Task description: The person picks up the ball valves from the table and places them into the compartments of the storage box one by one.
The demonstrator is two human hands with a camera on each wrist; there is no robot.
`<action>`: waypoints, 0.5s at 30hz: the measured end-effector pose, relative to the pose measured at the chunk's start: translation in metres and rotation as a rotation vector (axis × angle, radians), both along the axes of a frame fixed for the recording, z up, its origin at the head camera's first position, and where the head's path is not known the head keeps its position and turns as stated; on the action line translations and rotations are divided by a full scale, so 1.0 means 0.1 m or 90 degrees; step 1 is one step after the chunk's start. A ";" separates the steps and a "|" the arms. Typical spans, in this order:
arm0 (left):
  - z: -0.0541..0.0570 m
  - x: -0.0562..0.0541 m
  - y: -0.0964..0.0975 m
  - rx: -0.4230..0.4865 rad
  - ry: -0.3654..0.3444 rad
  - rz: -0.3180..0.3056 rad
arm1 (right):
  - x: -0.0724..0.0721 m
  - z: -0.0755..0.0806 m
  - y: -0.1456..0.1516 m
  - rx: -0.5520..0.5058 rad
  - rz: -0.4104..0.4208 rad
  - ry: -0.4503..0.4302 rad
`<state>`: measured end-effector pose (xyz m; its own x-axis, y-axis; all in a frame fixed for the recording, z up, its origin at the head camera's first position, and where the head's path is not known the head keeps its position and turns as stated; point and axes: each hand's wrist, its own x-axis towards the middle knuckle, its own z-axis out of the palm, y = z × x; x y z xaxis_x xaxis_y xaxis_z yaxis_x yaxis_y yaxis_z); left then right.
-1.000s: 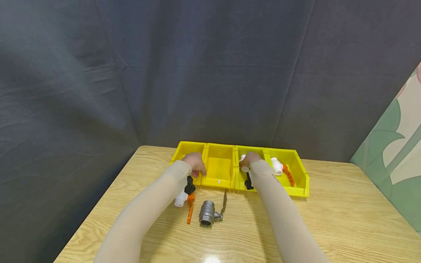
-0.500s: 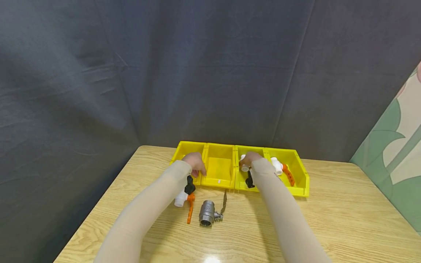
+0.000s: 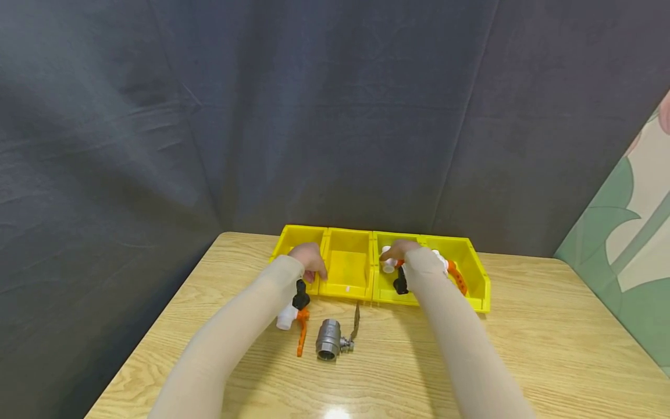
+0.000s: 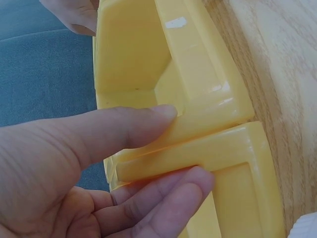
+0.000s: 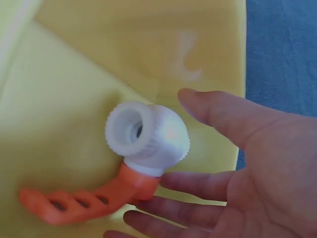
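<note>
right hand (image 5: 267, 163) is spread wide, thumb off the white valve (image 5: 171, 134), fingers by its orange handle (image 5: 74, 204) (can't tell if they touch). that valve's in bin 3 (image 3: 384, 288) from the left, at the hand's 9 o'clock in its wrist cam. left hand (image 3: 309, 259) grips the joined rims (image 4: 213, 144) of 2 bins, metal valve (image 3: 328, 339) between its 5 and 6 o'clock on the tabletop (image 3: 534, 326).

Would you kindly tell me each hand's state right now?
Left hand: closed, pinching adjoining yellow bin walls.
Right hand: open, fingers at the orange-handled white valve.
</note>
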<state>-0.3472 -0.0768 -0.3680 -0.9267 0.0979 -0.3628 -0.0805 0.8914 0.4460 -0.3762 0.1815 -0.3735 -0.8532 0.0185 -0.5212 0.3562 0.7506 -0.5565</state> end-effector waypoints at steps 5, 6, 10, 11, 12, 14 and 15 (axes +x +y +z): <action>0.01 -0.01 0.00 0.002 -0.002 0.000 | -0.12 0.04 0.01 0.169 0.174 0.047; 0.01 -0.01 0.00 0.004 -0.003 0.002 | -0.12 0.06 0.00 0.204 0.211 0.067; 0.01 -0.02 -0.02 0.008 -0.005 0.006 | -0.01 0.19 -0.08 0.215 0.215 0.072; 0.01 -0.02 -0.02 0.008 -0.005 0.007 | 0.01 0.21 -0.08 0.214 0.215 0.073; 0.01 -0.02 -0.02 0.006 -0.004 0.007 | 0.02 0.22 -0.09 0.213 0.215 0.075; 0.01 -0.02 -0.03 0.003 -0.003 0.007 | 0.01 0.23 -0.09 0.198 0.212 0.076; 0.02 -0.03 -0.02 0.002 -0.004 0.007 | 0.01 0.23 -0.09 0.187 0.210 0.076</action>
<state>-0.3499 -0.0793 -0.3664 -0.9257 0.0893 -0.3677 -0.0923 0.8891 0.4483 -0.3749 0.1729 -0.3501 -0.8920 -0.1311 -0.4327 0.0189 0.9454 -0.3254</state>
